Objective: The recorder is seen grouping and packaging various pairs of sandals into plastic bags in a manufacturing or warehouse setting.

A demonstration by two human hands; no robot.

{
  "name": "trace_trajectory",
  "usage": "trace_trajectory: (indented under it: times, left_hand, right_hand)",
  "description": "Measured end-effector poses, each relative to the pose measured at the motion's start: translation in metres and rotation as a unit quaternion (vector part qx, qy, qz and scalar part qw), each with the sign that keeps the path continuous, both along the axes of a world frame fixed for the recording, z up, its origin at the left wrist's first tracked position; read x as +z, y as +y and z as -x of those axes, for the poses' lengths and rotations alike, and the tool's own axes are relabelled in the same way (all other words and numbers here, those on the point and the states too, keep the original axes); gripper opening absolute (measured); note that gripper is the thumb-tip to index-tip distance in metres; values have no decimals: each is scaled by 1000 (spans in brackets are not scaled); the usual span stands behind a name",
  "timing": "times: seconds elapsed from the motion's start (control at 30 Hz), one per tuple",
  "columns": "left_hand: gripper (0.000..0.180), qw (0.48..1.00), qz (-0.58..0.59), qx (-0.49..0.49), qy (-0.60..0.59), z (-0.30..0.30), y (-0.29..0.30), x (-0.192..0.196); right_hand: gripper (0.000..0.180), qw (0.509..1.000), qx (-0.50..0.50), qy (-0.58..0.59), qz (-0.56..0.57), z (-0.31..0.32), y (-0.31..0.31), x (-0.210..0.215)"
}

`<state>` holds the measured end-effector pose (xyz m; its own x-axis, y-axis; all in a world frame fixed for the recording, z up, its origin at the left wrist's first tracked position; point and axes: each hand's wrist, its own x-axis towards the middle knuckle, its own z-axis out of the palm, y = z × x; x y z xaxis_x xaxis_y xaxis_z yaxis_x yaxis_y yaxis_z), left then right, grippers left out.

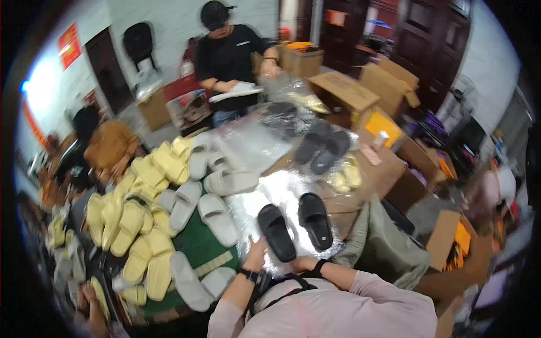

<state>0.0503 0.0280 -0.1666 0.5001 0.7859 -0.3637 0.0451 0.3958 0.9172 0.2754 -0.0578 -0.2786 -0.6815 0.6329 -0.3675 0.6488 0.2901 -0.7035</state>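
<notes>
A pair of black slide sandals lies on shiny clear plastic bags [259,211] before me, the left slide [276,231] nearer me than the right slide [315,221]. At the near left edge of the plastic is my left hand [255,255], its fingers bent in against the film beside the left slide. My right hand [304,263] is closed at the near edge, just below the slides' heels; its fingertips are partly hidden. Grey slides [218,219] lie left of the plastic on a green surface [197,242].
Yellow slides [129,225] are heaped at the left. Bagged dark slides [321,149] and a bagged yellow pair [345,176] lie beyond. A co-worker in black [231,62] stands across the table, another in brown [112,146] at left. Cardboard boxes [344,90] crowd the right.
</notes>
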Motion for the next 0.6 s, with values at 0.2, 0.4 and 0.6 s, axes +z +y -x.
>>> trace_trajectory:
  times: [0.2,0.4,0.6]
  left_hand:
    - [62,941,-224,79,242,-56,-25,52]
    - [64,884,-277,-64,372,-115,-43,48]
    - [58,887,-264,-85,369,-101,-38,55]
  right_hand:
    - [31,945,-40,-53,321,-15,16,192]
    - [26,876,-405,199,169,-148,18,234]
    - [30,932,-321,147,78,-159,31,217]
